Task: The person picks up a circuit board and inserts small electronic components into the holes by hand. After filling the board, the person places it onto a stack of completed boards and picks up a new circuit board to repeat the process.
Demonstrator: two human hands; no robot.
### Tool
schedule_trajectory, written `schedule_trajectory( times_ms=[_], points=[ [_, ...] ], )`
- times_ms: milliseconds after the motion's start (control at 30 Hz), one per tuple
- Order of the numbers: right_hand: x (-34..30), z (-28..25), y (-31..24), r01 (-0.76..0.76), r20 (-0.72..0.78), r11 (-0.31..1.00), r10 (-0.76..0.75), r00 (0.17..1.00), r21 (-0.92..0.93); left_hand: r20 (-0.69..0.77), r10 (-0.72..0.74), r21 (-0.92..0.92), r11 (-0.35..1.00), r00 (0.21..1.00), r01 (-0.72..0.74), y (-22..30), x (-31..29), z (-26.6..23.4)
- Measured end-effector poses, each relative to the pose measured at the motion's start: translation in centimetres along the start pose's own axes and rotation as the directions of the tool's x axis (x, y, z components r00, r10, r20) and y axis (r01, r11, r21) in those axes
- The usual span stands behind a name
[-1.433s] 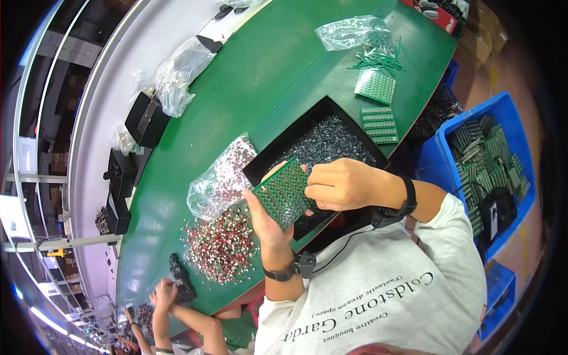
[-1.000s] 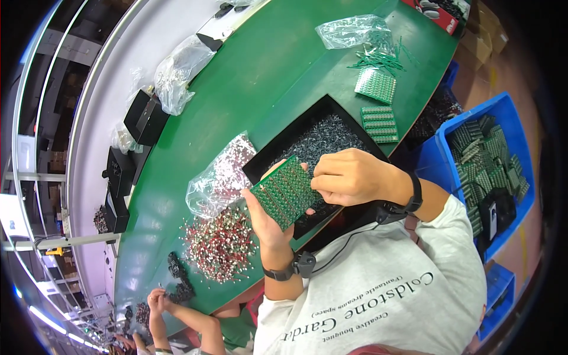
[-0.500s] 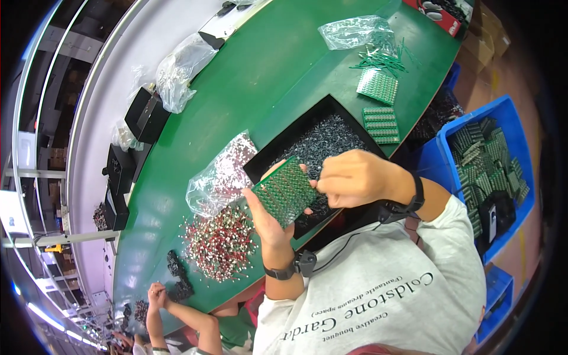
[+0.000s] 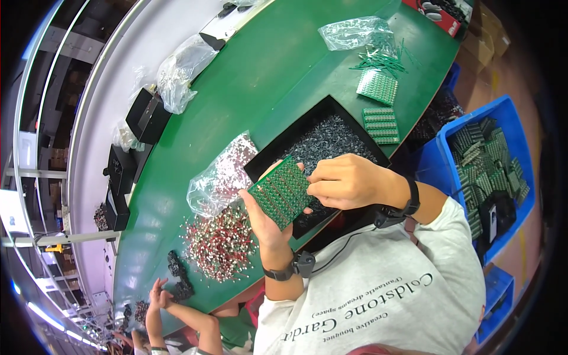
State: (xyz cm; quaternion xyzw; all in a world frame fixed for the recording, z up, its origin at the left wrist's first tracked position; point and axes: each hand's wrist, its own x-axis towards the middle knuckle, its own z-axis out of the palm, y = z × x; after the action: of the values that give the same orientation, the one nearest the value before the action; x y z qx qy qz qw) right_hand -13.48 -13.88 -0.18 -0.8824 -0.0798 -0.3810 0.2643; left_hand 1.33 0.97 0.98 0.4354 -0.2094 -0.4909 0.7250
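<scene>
My left hand (image 4: 267,228) holds a green circuit board panel (image 4: 281,190) tilted up, thumb along its left edge and fingertips showing past its right edge. The panel carries rows of small parts. At the panel's right edge is my right hand (image 4: 343,182), its thumb and fingers pinched together; whatever sits between them is hidden or too small to make out. Beneath both hands lies a black tray (image 4: 287,132) filled with small dark components (image 4: 337,139).
Left of the tray are a pile of red and white parts (image 4: 219,245) and a clear plastic bag (image 4: 222,174). More board panels (image 4: 380,125) rest beyond the tray. A blue crate (image 4: 503,106) of boards stands at right. A co-worker's hands (image 4: 158,294) are at lower left.
My right hand has shifted slightly left, closer in against the panel. The panel stays in my left hand, nearly unmoved. The co-worker's fingers have spread a little.
</scene>
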Motion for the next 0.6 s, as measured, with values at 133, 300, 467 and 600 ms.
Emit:
schedule_trajectory(
  times_ms=[133, 300, 467, 600],
  points=[
    [0.03, 0.12, -0.12, -0.015, 0.038, 1.000, 0.015, 0.999, -0.014, -0.013, 0.001, 0.009, 1.000, 1.000, -0.001, -0.09, -0.04, 0.02],
    [-0.15, -0.05, 0.08, 0.013, 0.092, 0.999, -0.009, 0.996, -0.041, -0.019, 0.018, 0.001, 1.000, 1.000, -0.018, -0.32, 0.09, -0.06],
    [-0.45, 0.42, 0.11, 0.012, 0.128, 0.996, -0.001, 0.992, -0.089, -0.040, 0.016, 0.025, 1.000, 0.999, -0.015, -0.50, 0.19, -0.04],
    [-0.20, 0.58, 0.41, 0.043, 0.098, 0.999, -0.041, 0.994, -0.018, -0.007, -0.032, -0.023, 0.999, 0.999, 0.031, -0.44, 0.17, -0.18]
  ],
)
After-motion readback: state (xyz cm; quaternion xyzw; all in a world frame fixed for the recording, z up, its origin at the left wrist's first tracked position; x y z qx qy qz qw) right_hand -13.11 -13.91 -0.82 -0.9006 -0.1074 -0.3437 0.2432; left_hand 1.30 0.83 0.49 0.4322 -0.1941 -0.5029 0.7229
